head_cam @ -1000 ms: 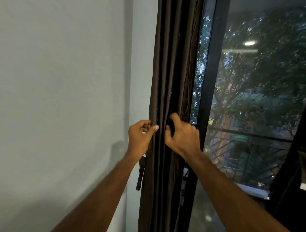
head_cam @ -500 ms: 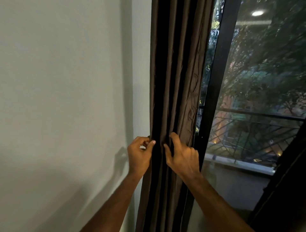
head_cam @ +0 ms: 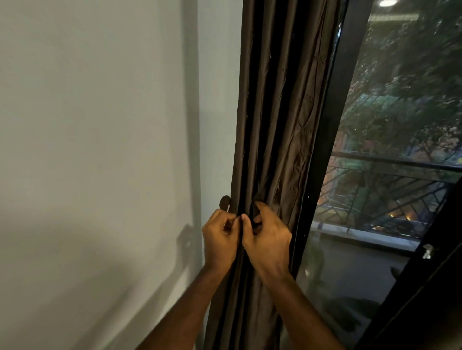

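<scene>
Curtain [head_cam: 275, 125] hangs gathered between wall [head_cam: 100, 125] and window frame [head_cam: 332, 125]. Left grip [head_cam: 220, 239] and right grip [head_cam: 268, 243] each pinch its folds, side by side, just below hook [head_cam: 224, 201]. Gathering step, probably; next, folds need securing at hook.

You are standing in what is looking like a room of a home, where a plain painted wall [head_cam: 100, 125] is meeting a tall black-framed glass door [head_cam: 322, 150] in the corner. A long pleated brown curtain [head_cam: 280, 112] is hanging beside the glass. Outside, a balcony railing [head_cam: 390, 161] and trees [head_cam: 412, 75] are showing in dim light, while a ceiling lamp [head_cam: 386, 3] is reflecting in the pane.
</scene>
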Motion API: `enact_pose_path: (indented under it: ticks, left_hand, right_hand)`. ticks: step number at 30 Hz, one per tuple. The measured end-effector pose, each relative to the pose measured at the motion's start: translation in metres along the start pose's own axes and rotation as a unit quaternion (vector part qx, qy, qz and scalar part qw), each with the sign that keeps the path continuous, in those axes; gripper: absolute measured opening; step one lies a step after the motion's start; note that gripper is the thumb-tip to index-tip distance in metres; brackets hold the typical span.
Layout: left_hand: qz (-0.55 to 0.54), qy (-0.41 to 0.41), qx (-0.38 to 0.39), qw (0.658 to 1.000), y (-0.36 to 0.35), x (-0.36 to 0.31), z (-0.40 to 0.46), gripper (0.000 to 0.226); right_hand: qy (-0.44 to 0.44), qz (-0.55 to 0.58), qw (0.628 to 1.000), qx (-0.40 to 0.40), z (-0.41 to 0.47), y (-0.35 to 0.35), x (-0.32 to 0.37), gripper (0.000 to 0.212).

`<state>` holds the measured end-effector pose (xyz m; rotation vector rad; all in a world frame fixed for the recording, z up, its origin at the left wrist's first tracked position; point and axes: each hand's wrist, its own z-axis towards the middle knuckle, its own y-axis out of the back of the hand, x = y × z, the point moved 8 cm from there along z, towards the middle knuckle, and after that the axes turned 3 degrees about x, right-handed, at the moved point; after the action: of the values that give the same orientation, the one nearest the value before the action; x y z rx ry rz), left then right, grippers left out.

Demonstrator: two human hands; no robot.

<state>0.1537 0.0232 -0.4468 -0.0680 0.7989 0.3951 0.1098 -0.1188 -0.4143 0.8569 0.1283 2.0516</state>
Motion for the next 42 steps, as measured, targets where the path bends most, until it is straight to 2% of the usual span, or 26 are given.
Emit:
enact_pose_path:
  ticks: [4,7,9,18,26,30,34,36,39,42]
  left_hand:
    - [0.003,-0.001,0.001,1.000,0.003,0.001,0.000,0.019]
    - [0.013,-0.012,0.000,1.000,0.007,0.002,0.000,0.022]
    - [0.015,-0.017,0.019,1.000,0.004,-0.002,-0.005,0.022]
    - [0.041,-0.053,0.044,0.997,0.004,-0.019,-0.013,0.017]
    - [0.054,-0.067,0.058,0.995,0.001,-0.044,-0.034,0.016]
    - [0.075,-0.061,0.045,0.994,0.000,-0.048,-0.041,0.018]
    - [0.093,-0.085,0.094,0.988,0.001,-0.056,-0.049,0.013]
    - [0.069,-0.063,0.064,0.994,0.013,-0.058,-0.045,0.009]
    - [0.011,-0.005,-0.019,1.000,0.027,-0.071,-0.027,0.016]
    - [0.000,-0.011,-0.052,0.999,0.024,-0.101,-0.006,0.017]
  right_hand:
    - [-0.003,0.013,1.000,-0.027,-0.007,-0.003,0.001,0.007]
    - [-0.037,0.041,0.998,-0.020,-0.012,-0.005,-0.008,0.009]
    - [-0.009,0.036,0.999,0.005,-0.019,-0.013,-0.002,0.010]
    - [-0.001,0.072,0.997,0.006,-0.024,-0.004,-0.003,0.008]
    - [-0.002,0.156,0.987,0.028,-0.023,0.013,-0.003,0.007]
    - [-0.002,0.143,0.989,0.028,-0.019,0.022,-0.002,0.014]
    - [0.009,0.103,0.994,0.034,-0.021,0.025,-0.008,0.013]
    - [0.019,0.102,0.994,0.036,-0.023,0.027,-0.012,0.010]
    - [0.042,0.105,0.993,0.039,-0.025,0.027,-0.012,0.008]
    - [0.057,0.112,0.990,0.060,-0.027,0.022,-0.007,0.007]
